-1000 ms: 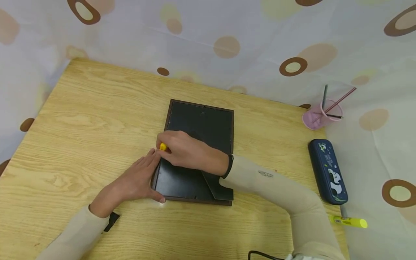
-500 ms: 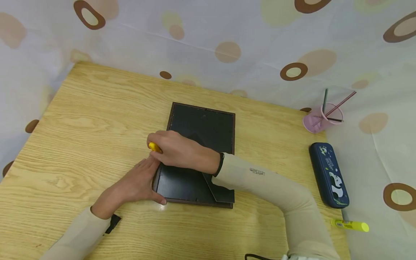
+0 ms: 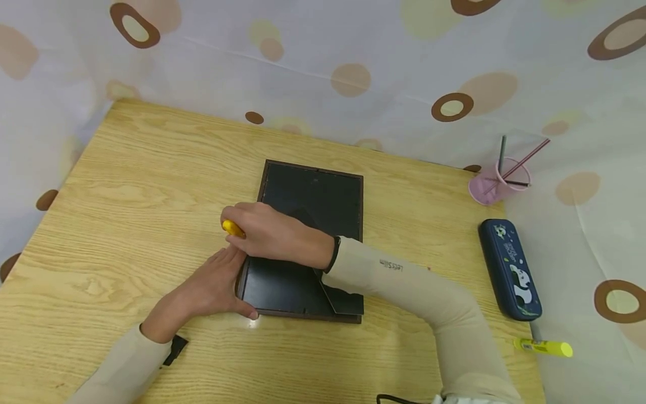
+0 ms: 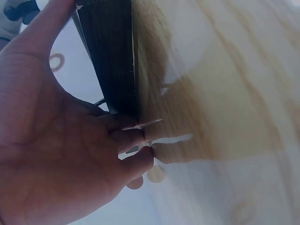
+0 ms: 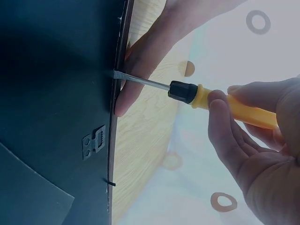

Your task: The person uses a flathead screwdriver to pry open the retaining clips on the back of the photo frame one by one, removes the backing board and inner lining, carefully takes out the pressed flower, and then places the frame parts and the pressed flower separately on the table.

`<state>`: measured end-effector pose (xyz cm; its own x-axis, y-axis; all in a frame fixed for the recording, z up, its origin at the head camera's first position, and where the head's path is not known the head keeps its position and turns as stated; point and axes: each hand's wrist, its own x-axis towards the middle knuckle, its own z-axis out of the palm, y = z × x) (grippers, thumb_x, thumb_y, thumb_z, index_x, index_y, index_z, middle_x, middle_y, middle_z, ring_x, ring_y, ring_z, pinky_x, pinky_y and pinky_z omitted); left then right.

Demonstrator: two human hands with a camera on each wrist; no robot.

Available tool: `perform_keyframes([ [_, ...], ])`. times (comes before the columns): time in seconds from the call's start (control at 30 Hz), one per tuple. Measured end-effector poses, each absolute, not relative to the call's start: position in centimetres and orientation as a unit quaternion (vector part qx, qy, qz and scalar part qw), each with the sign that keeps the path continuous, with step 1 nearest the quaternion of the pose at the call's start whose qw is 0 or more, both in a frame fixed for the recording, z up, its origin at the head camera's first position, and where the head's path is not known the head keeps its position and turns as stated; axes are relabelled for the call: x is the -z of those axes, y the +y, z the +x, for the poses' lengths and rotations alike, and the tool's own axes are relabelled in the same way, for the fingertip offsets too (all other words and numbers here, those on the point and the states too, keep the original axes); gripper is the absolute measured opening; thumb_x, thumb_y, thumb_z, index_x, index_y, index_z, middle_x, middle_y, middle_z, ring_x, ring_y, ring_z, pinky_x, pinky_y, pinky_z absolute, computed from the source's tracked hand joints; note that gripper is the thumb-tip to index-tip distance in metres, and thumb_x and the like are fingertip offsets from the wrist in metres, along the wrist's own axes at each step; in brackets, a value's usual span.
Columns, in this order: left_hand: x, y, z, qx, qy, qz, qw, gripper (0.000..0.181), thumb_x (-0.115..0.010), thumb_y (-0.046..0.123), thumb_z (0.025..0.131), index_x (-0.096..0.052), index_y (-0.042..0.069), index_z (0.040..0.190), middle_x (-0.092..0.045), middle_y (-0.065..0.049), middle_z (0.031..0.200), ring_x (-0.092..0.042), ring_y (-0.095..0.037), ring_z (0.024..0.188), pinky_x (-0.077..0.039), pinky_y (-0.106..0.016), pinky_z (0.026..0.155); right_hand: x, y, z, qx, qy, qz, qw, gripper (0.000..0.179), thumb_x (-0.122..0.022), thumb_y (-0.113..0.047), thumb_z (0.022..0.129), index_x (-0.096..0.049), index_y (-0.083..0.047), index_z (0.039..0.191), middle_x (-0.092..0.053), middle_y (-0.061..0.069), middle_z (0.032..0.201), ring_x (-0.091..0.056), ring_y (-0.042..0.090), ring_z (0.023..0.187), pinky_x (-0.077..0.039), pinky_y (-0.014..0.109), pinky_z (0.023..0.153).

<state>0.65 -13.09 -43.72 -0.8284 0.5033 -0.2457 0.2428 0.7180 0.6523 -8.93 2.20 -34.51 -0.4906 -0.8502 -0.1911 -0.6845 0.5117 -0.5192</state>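
A dark picture frame (image 3: 313,193) lies face down, its black backing upward. My right hand (image 3: 270,230) grips a flathead screwdriver (image 3: 233,228) by its yellow handle. In the right wrist view the screwdriver (image 5: 183,91) leans outward over the frame's side, and its flat tip is at the seam between the backing (image 5: 51,89) and the rim. My left hand (image 3: 212,286) braces the frame's near left corner, fingers extended along the left side and thumb at the near edge. In the left wrist view the left hand's fingers (image 4: 136,164) touch the tabletop beside the frame's dark side (image 4: 110,56).
A metal hanger (image 5: 93,142) and a small black tab (image 5: 111,183) sit on the frame's back. The stand flap (image 3: 345,300) lies on the backing. On the right are a pink pencil cup (image 3: 484,188), a navy pencil case (image 3: 510,269) and a yellow highlighter (image 3: 545,347).
My right hand has shifted left, and the screwdriver handle has tipped outward past the frame's left edge. The left hand and the frame stay in place.
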Motion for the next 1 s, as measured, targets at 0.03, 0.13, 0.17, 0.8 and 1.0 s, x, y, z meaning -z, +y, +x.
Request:
perform_keyframes([
  [0.03,43.7,-13.1,0.7,-0.315,0.903,0.207,0.207,0.148,-0.091,0.059,0.06,0.004,0.002,0.16,0.0,-0.019,0.166,-0.011,-0.037,0.152,-0.021,-0.061,0.116,34.5,2.3,-9.0,0.194,0.842,-0.455,0.216,0.022,-0.063,-0.018,0.099,-0.06,-0.004,0.116,-0.062,0.007,0.103,-0.059,0.013,0.085,-0.049,0.016,0.073],
  [0.13,43.7,-13.0,0.7,-0.318,0.902,0.204,0.21,0.15,-0.091,0.058,0.06,0.008,0.005,0.16,0.004,-0.018,0.166,-0.009,-0.037,0.152,-0.021,-0.062,0.115,34.6,2.7,-9.0,0.209,0.842,-0.449,0.214,0.019,-0.064,-0.017,0.099,-0.061,-0.004,0.113,-0.061,0.005,0.1,-0.058,0.014,0.084,-0.049,0.017,0.072],
  [0.17,43.7,-13.0,0.7,-0.319,0.901,0.202,0.212,0.151,-0.091,0.058,0.06,0.008,0.005,0.16,0.005,-0.019,0.166,-0.008,-0.037,0.152,-0.021,-0.063,0.115,34.6,2.9,-9.1,0.215,0.842,-0.446,0.215,0.018,-0.064,-0.017,0.098,-0.061,-0.005,0.111,-0.061,0.005,0.099,-0.058,0.014,0.084,-0.048,0.017,0.072],
  [0.8,43.4,-12.8,0.3,-0.315,0.902,0.193,0.221,0.146,-0.091,0.059,0.06,0.0,0.001,0.16,-0.011,-0.024,0.165,-0.009,-0.04,0.152,-0.02,-0.061,0.116,35.5,7.8,-8.9,0.289,0.858,-0.393,0.159,0.018,-0.072,-0.015,0.093,-0.064,-0.004,0.105,-0.065,0.004,0.092,-0.056,0.012,0.073,-0.049,0.015,0.065],
  [1.0,43.4,-13.0,0.5,-0.309,0.906,0.188,0.219,0.148,-0.092,0.059,0.058,-0.002,0.001,0.16,-0.012,-0.024,0.164,-0.011,-0.04,0.151,-0.022,-0.061,0.116,35.1,9.3,-9.3,0.321,0.856,-0.385,0.127,0.017,-0.072,-0.011,0.093,-0.063,-0.003,0.104,-0.066,0.007,0.094,-0.057,0.014,0.07,-0.05,0.017,0.064],
])
